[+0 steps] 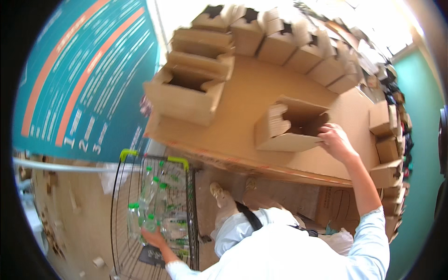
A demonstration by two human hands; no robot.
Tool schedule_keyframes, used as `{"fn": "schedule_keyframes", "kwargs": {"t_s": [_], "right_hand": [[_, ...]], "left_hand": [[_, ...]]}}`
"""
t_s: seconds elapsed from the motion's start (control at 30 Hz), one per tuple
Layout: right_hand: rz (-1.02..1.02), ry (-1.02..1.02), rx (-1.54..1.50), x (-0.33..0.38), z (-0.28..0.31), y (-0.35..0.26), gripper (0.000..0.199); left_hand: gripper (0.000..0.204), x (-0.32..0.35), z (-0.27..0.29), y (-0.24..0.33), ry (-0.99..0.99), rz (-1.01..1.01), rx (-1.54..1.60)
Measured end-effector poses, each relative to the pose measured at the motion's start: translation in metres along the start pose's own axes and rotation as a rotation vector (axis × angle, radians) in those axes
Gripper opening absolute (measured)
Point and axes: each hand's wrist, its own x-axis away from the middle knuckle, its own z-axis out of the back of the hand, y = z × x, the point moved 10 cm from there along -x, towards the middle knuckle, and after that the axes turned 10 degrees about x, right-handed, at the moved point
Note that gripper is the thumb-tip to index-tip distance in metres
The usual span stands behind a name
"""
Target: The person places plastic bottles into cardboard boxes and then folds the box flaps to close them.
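My right hand (335, 141) is closed on the near right edge of an open cardboard box (283, 143), which stands on a cardboard-covered table (247, 84). Down to the left, my left hand (154, 237) reaches into a wire shopping cart (191, 210) with lime-green corners. Its fingers are closed around a clear plastic bottle (150, 225) with a green cap. More such bottles (161, 196) fill the cart beside and beyond that hand, some upright and some lying down. The underside of the held bottle is hidden.
Open boxes (186, 93) line the table's left side, and several more (280, 44) curve along its far edge. Smaller boxes (386, 149) stand at the right, by a green wall (424, 116). A teal printed panel (93, 79) rises at the left. Litter (98, 262) lies on the floor.
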Motion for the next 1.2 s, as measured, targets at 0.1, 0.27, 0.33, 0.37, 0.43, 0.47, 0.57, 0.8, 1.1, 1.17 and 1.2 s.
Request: {"fn": "schedule_keyframes", "kwargs": {"t_s": [0.1, 0.27, 0.33, 0.37, 0.43, 0.47, 0.57, 0.8, 1.1, 1.17, 1.2], "right_hand": [[-0.022, -0.116, -0.001, 0.008, -0.005, 0.004, 0.019], [0.110, 0.160, -0.205, 0.020, -0.014, 0.019, 0.018], [0.170, 0.203, -0.227, 0.018, -0.012, 0.015, 0.017], [0.188, 0.200, -0.222, 0.018, -0.013, 0.010, 0.016], [0.210, 0.231, -0.212, 0.018, -0.020, 0.014, 0.014], [0.230, 0.259, -0.192, 0.018, -0.018, 0.015, 0.015], [0.241, 0.293, -0.154, 0.019, -0.027, 0.015, 0.017], [0.278, 0.451, -0.367, 0.035, -0.022, 0.023, 0.010], [0.438, 0.495, -0.456, 0.033, -0.010, -0.003, 0.009], [0.430, 0.495, -0.477, 0.033, -0.012, -0.004, 0.011], [0.409, 0.526, -0.487, 0.032, -0.015, 0.001, 0.013]], "left_hand": [[0.081, -0.030, 0.057, 0.062, 0.138, -0.011, 0.106], [0.083, -0.055, 0.162, 0.296, 0.180, -0.197, 0.692], [0.083, -0.040, 0.185, 0.405, 0.134, -0.421, 1.123], [0.083, -0.026, 0.191, 0.469, 0.047, -0.590, 1.366], [0.085, 0.016, 0.190, 0.607, -0.267, -0.821, 1.452], [0.083, 0.048, 0.183, 0.665, -0.459, -0.849, 1.480], [0.074, 0.139, 0.151, 0.790, -0.905, -1.008, 1.439], [0.063, 0.238, 0.038, 0.845, -1.028, -1.318, 0.133], [0.034, 0.260, -0.147, 0.762, -1.262, -1.102, -0.409], [0.028, 0.268, -0.122, 0.774, -1.260, -1.187, -0.470], [0.030, 0.273, -0.087, 0.795, -1.293, -1.231, -0.386]]}}
